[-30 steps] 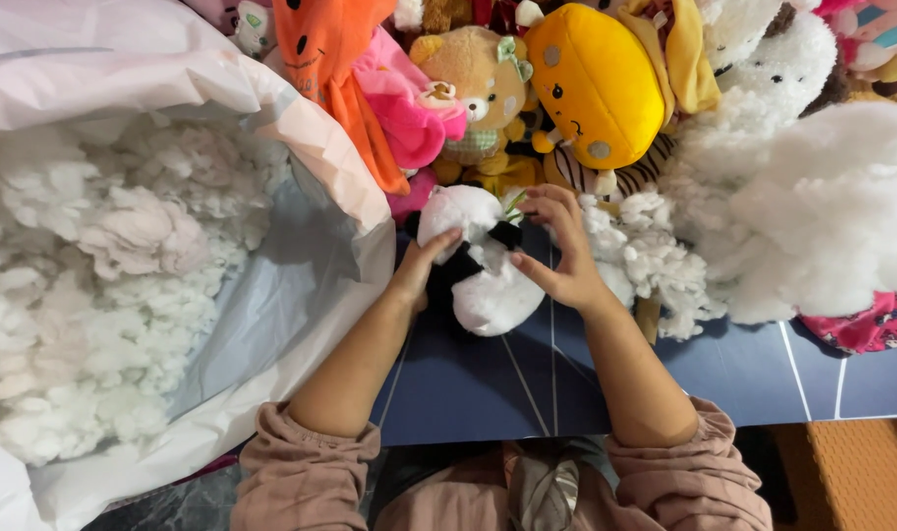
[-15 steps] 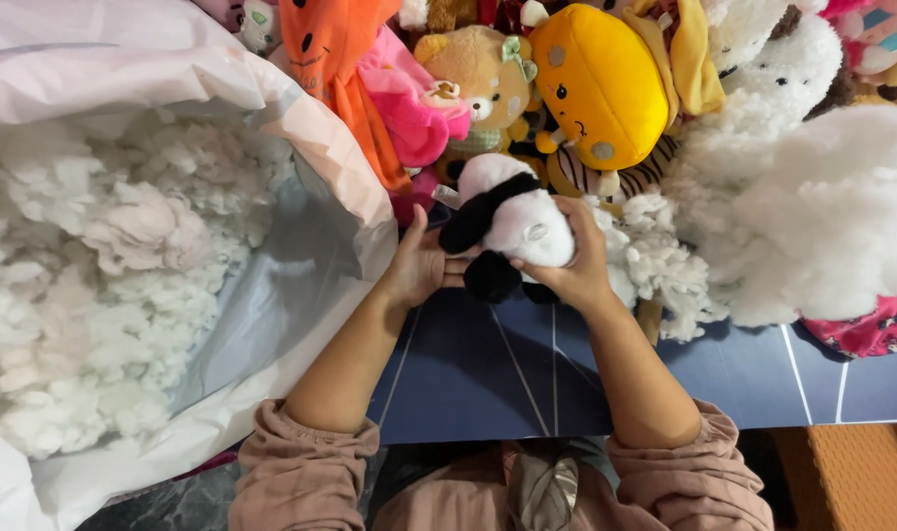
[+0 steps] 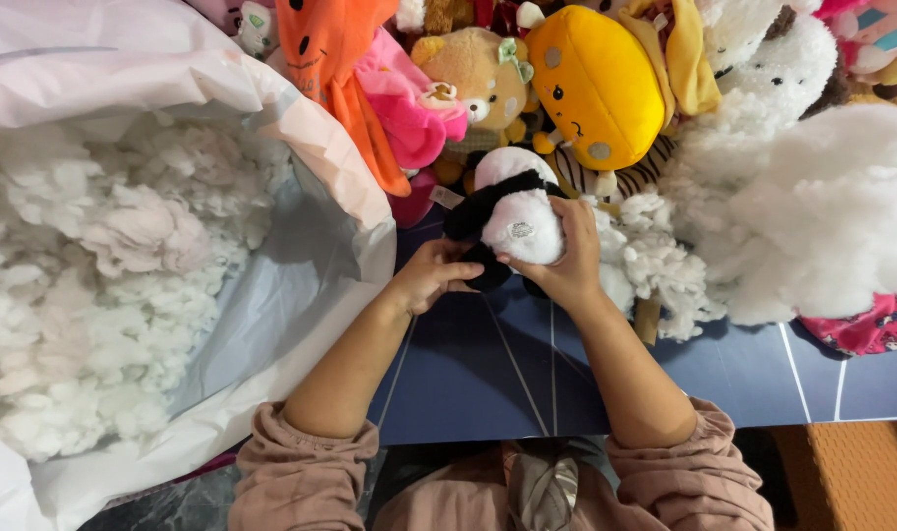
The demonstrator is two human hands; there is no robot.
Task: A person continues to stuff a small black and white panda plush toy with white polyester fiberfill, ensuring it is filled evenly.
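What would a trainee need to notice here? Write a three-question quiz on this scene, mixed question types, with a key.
1. True or false: both hands are on the black and white plush toy.
2. Multiple choice: what fills the big white plastic bag on the person's left? A) loose white stuffing B) folded cloth C) plastic bottles
3. Short answer: which colour is the large round plush just beyond the held toy?

Key
1. True. The right hand cups the toy's white body; the left hand pinches its lower black part.
2. A, the stuffing.
3. Yellow.
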